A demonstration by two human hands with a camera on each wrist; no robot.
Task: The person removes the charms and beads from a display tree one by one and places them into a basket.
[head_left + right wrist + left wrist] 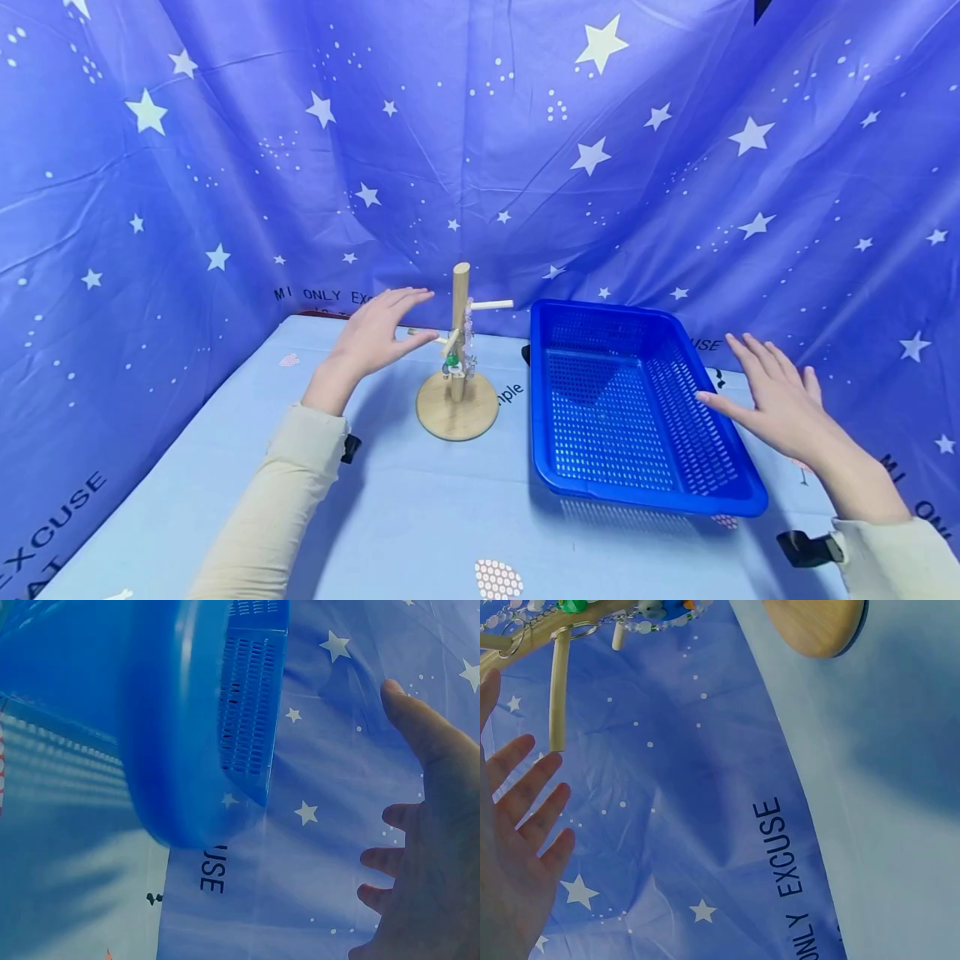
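A wooden stand (461, 292) with a round base and short pegs stands mid-table in the head view. From its pegs hang small charms (452, 361), one of them green, and a string of pale pinkish beads (469, 325). Metal rings around the pegs show in the left wrist view, along with a blue charm (676, 609). My left hand (375, 333) is held just left of the stand, fingers extended and holding nothing. On the other side, my right hand (780, 408) hovers by the right rim of a blue plastic basket (645, 498), its fingers spread and bare.
The basket, with perforated walls and floor, sits right of the stand and shows no contents. A light blue cloth (420, 525) with printed hearts covers the table. Behind and at both sides hangs a blue star-patterned curtain (465, 125).
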